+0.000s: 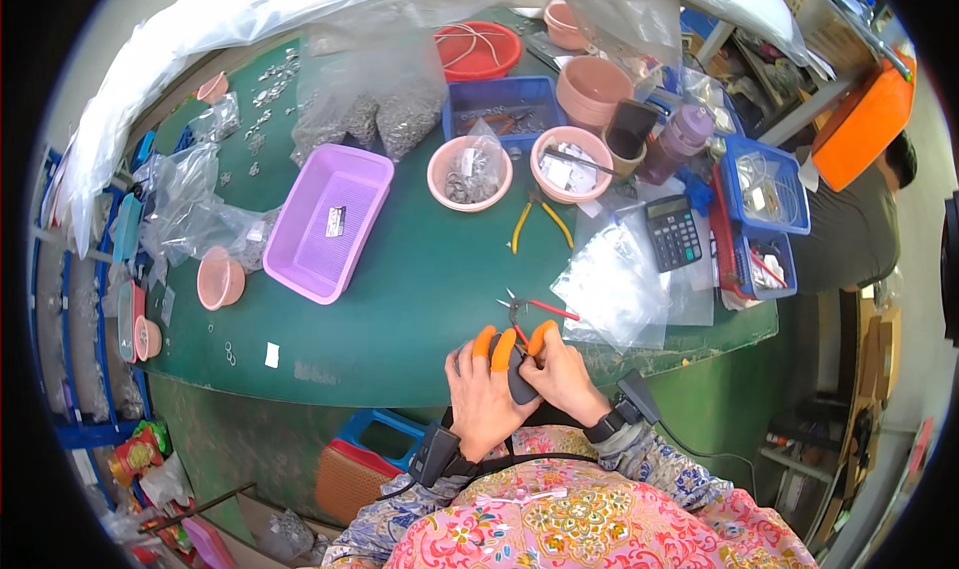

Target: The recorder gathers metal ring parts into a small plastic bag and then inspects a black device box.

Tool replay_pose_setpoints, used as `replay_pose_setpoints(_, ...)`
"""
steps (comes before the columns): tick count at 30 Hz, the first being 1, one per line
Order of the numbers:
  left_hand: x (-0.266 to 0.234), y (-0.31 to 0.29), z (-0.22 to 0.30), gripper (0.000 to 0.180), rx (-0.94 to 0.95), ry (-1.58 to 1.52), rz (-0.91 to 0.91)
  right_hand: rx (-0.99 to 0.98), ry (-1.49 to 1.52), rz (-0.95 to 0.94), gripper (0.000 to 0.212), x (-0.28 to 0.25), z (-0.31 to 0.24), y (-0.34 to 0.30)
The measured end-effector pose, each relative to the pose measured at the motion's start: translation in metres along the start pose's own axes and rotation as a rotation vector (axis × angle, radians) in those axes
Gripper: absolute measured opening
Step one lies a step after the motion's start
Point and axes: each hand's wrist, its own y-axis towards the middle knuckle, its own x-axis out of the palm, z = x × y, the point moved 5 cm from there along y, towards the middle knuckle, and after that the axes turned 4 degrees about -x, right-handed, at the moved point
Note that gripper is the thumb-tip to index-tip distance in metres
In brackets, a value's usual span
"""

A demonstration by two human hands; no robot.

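Observation:
Both hands meet at the table's near edge around a dark grey rounded object (520, 379), whose kind I cannot make out. My left hand (481, 399) wraps its fingers over one side, two of them in orange finger cots. From the other side my right hand (567, 381) grips it, with an orange cot on one finger. Just beyond the fingertips lie red-handled pliers (551, 310), spread apart on the green table (400, 344); one handle runs down close to the hands. Yellow-handled pliers (540, 219) rest farther back.
A purple basket (283, 234) stands left of centre. Pink bowls (468, 205), a blue tray (465, 92) and bags of metal parts (405, 119) sit toward the back. On the right are clear plastic bags (614, 279), a calculator (673, 232) and a purple bottle (682, 139). Another person (854, 229) sits beyond.

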Motion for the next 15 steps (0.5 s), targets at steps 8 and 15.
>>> replay_pose_setpoints(8, -0.002, 0.002, -0.003, 0.083, 0.017, -0.081, -0.020, -0.024, -0.040, 0.092, 0.029, -0.003, 0.010, 0.005)
replay_pose_setpoints(15, -0.002, 0.000, -0.005, 0.088, 0.001, -0.092, -0.060, -0.055, 0.068, 0.061, 0.033, -0.006, 0.016, 0.007)
